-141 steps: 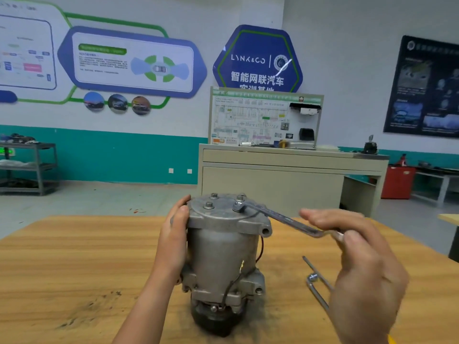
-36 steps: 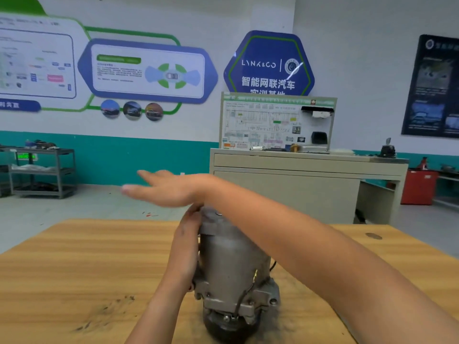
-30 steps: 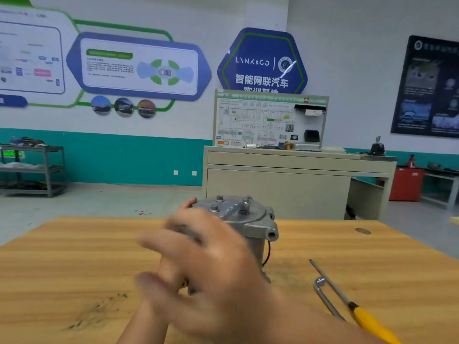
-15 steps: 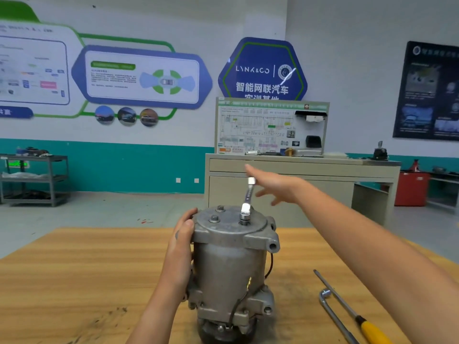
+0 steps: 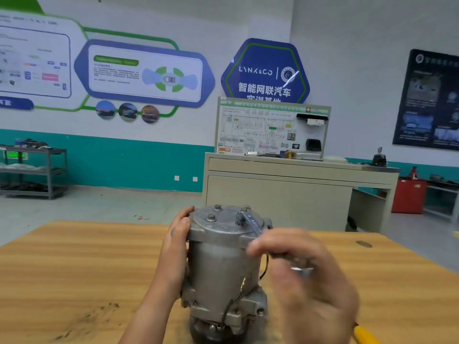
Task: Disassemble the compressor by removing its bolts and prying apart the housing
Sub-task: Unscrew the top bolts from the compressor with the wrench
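Wooden worktop serves as the base. The compressor is stood on end on it, directly between the two hands. The rim of the end cover is gripped by the left hand, with the thumb on top and the fingers wrapped behind. A wrench is seated on the bolt nearest the right hand, and its handle is enclosed by the curled fingers of that hand. The hand is motion-blurred, so the exact grip cannot be read. Further bolt heads are seen on the cover, on the left-hand side of the wrench.

The step in hand is judged to be the loosening of this bolt. The wrench head is to be pressed fully down onto the hexagon before force is applied, since a partly seated head is likely to round the corners. The handle is to be swung level with the cover, in short arcs, and re-seated after each arc. The turning force is to be countered by the left hand so that the housing is not rotated or tipped. A yellow tool handle lies just below the right hand and is to be avoided during the swing.
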`<state>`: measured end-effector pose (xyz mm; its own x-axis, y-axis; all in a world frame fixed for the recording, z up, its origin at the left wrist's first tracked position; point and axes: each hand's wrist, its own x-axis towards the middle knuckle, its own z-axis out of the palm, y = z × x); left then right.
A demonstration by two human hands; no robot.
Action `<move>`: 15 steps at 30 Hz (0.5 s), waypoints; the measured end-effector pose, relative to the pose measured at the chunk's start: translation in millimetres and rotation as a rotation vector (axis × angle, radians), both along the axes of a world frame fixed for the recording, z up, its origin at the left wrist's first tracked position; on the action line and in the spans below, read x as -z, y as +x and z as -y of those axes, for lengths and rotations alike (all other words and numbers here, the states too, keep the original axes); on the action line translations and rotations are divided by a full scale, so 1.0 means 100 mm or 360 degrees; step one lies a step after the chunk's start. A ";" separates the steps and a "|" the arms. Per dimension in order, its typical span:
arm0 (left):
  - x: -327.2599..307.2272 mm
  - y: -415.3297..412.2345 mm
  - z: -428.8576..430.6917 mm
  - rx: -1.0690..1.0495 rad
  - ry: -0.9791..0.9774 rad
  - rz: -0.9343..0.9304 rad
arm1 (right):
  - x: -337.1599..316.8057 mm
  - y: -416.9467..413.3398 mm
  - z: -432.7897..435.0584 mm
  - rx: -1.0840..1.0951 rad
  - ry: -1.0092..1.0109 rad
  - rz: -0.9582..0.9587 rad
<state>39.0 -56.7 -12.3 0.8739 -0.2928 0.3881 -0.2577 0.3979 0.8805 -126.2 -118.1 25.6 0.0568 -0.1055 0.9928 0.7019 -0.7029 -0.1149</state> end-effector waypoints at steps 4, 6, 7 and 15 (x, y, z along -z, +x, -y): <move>0.00 -0.04 0.02 -0.0012 0.0045 0.0076 | 0.00 -0.16 0.87 0.0188 0.1083 -0.0224; 0.00 -0.06 0.01 -0.0053 0.0052 0.0100 | -0.09 0.07 1.19 0.0220 0.1300 -0.0625; 0.00 -0.07 0.01 -0.0052 0.0049 0.0107 | -0.15 0.26 1.32 0.0278 0.1306 -0.0813; -0.03 -0.11 0.00 -0.0094 0.0050 0.0106 | -0.97 1.77 0.72 0.0709 0.0065 -0.2138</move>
<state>28.3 -56.4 -9.8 0.8625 -0.2542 0.4377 -0.3386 0.3529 0.8722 51.1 -190.3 122.1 0.8966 -0.3919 0.2065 -0.2326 -0.8133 -0.5333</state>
